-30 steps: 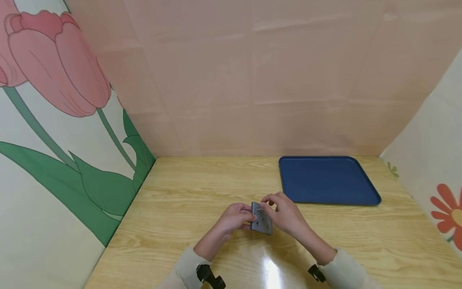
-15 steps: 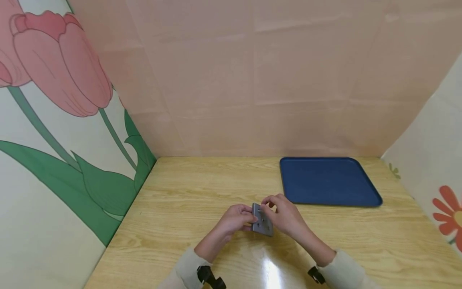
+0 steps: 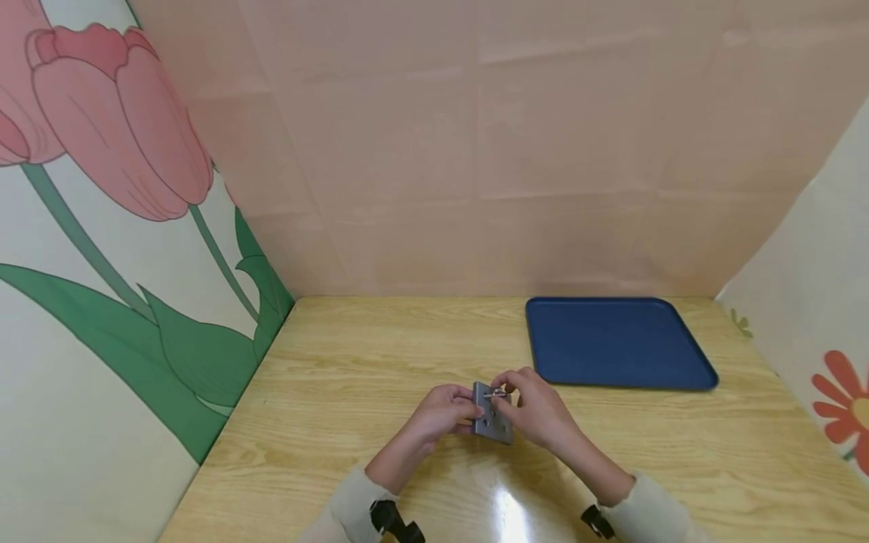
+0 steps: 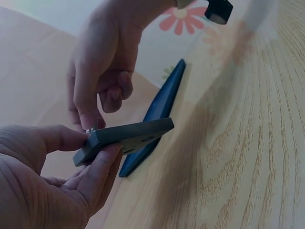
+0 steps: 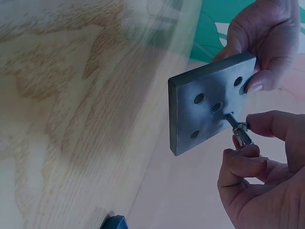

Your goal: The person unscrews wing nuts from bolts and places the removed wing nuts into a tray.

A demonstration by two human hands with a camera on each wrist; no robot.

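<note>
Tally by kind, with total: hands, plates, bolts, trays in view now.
Left hand and right hand: 2
Plate: 1
Bolt: 1
Tray: 1
Total: 5

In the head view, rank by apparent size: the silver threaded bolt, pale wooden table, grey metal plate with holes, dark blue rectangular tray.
1. Wooden table
2. Blue tray
3. Metal plate
4. Threaded bolt, clearly smallest
</note>
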